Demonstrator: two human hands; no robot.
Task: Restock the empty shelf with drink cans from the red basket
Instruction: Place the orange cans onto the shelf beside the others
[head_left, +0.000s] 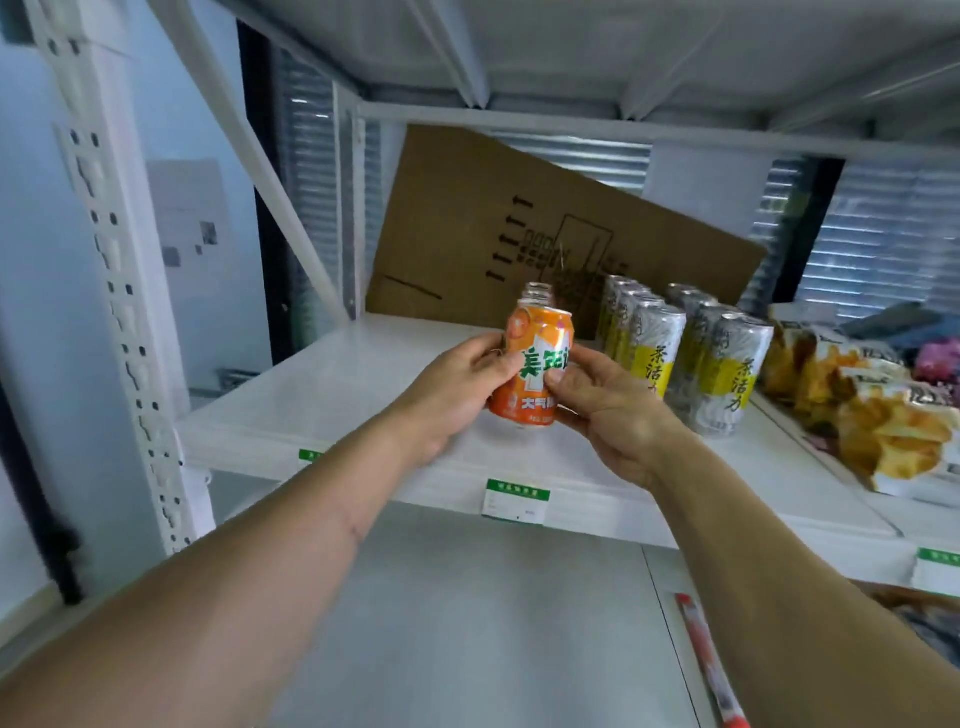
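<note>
An orange drink can (535, 332) with green lettering stands upright on the white shelf (332, 384), at the front of a short row; only the tops of the cans behind it (537, 293) show. My left hand (457, 389) grips its left side and my right hand (597, 400) grips its right side. Two rows of tall silver-and-yellow cans (722, 364) stand just to the right. A red basket rim (711, 665) shows at the lower right; the rest of the basket is hidden by my right arm.
A flattened cardboard sheet (519, 223) leans against the shelf's back. Snack bags (883, 415) lie on the shelf at the right. Green-and-white price tags (517, 499) hang on the front edge. A white perforated upright (124, 291) stands at the left.
</note>
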